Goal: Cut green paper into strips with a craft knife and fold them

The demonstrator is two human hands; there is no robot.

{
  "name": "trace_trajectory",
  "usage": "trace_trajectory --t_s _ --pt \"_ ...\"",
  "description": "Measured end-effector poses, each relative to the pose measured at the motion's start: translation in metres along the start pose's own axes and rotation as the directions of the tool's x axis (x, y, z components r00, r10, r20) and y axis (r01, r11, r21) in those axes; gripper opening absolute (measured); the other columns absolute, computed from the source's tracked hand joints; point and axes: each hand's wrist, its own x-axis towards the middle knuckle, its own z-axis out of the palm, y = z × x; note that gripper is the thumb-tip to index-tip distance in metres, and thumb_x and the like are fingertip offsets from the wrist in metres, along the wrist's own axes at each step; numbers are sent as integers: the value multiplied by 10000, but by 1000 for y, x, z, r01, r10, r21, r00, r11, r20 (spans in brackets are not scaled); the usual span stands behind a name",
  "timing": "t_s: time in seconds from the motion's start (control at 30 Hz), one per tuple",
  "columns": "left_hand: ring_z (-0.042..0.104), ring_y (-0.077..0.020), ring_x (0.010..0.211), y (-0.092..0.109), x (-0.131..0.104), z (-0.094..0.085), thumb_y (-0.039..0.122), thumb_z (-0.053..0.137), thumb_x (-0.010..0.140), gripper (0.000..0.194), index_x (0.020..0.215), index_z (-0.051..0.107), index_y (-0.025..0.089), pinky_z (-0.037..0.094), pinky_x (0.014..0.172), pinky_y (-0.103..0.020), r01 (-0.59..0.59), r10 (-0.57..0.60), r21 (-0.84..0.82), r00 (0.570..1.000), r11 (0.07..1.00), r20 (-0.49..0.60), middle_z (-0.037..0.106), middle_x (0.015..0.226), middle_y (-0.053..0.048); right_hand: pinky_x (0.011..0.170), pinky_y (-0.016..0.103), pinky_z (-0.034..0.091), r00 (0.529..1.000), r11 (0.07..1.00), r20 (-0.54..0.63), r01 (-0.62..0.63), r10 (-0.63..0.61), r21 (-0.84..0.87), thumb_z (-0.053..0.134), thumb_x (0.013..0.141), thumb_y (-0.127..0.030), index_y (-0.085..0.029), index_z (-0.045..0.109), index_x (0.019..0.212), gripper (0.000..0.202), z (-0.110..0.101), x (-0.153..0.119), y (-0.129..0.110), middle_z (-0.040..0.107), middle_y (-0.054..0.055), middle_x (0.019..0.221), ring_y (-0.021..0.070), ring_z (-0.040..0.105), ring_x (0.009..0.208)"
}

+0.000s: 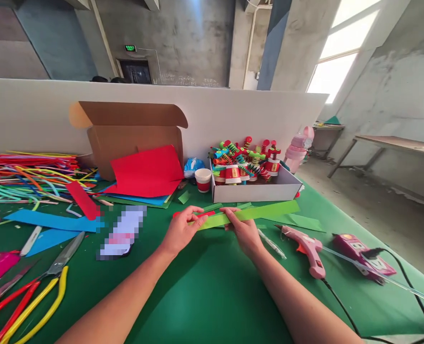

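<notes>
White box (253, 193): landmark. Free room: bare green tabletop (205, 306), well in front, between the forearms (126, 298). Obstacles, directly in front: light-green strip (272, 209), spanning left hand (181, 229) and right hand (246, 231) — a bar across the approach. Front right: glue gun (307, 248) with trailing cord (341, 301); pink power strip (358, 255), clear rod (405, 285) crossing it. Left: paper cup (203, 180), near; cardboard box (136, 138), farther. Behind: upright white partition (215, 114) — way closed. Front left, well apart: phone (122, 231), yellow-handled scissors (61, 263).

A green sign (130, 48) glows above a dark doorway (136, 72) beyond a pink bottle (296, 152).
</notes>
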Motion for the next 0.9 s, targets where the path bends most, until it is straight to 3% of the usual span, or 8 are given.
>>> trace_trajectory --t_s 0.1,0.17,0.43,0.67,0.73,0.8,0.87,0.9 --pt "563 -165 613 5 1 -4 638 631 693 441 702 640 197 417 609 -276 83 -82 -10 991 996 108 622 604 6 560 257 489 1000 1000 -10 18 -18 14 789 628 -588 -192 779 818 439 -2 1 1 688 29 796 122 539 608" --pt "518 -149 576 7 2 -11 629 664 651 434 628 620 198 396 591 -268 123 -122 -6 989 992 85 585 553 17 551 251 483 1000 999 -14 26 -25 22 785 635 -578 -203 783 830 422 -6 4 0 698 22 817 112 529 595" --pt "537 -143 565 -5 17 -41 546 812 503 440 713 646 197 411 574 -265 150 -189 -257 973 955 -134 585 577 25 592 259 524 993 997 -86 79 -78 13 790 644 -475 -238 773 894 344 -32 18 -11 721 0 812 105 579 577" --pt "519 -123 594 -18 26 -58 524 814 502 435 715 629 192 424 617 -264 70 -139 -282 963 957 -231 597 645 18 550 302 498 948 920 -157 215 -277 -328 709 674 -565 -170 764 900 458 -50 27 -10 627 -2 569 154 576 526" --pt "505 -118 598 -20 27 -63 521 807 511 422 704 625 192 416 613 -259 54 -121 -269 963 962 -239 599 658 17 604 330 502 921 904 -224 224 -319 -364 690 694 -558 -171 751 881 434 -58 29 -14 659 22 628 175 586 580" --pt "494 -115 596 -21 28 -67 509 796 530 395 699 630 194 410 613 -254 40 -99 -248 968 968 -230 588 649 24 734 374 503 848 850 -313 259 -427 -458 648 758 -528 -184 733 879 375 -65 28 -21 706 59 766 213 610 728" --pt "492 -115 602 -19 26 -68 481 795 542 358 693 640 196 406 616 -250 28 -76 -226 976 974 -205 584 648 29 864 415 469 734 698 -301 316 -609 -642 568 856 -477 -196 722 899 324 -64 22 -28 726 89 900 246 609 881" --pt "497 -118 609 -18 25 -67 467 794 550 338 689 645 198 407 618 -249 20 -60 -211 981 977 -184 584 648 30 913 428 448 693 585 -220 346 -687 -733 525 903 -446 -202 720 916 312 -60 18 -30 730 94 936 251 607 926"
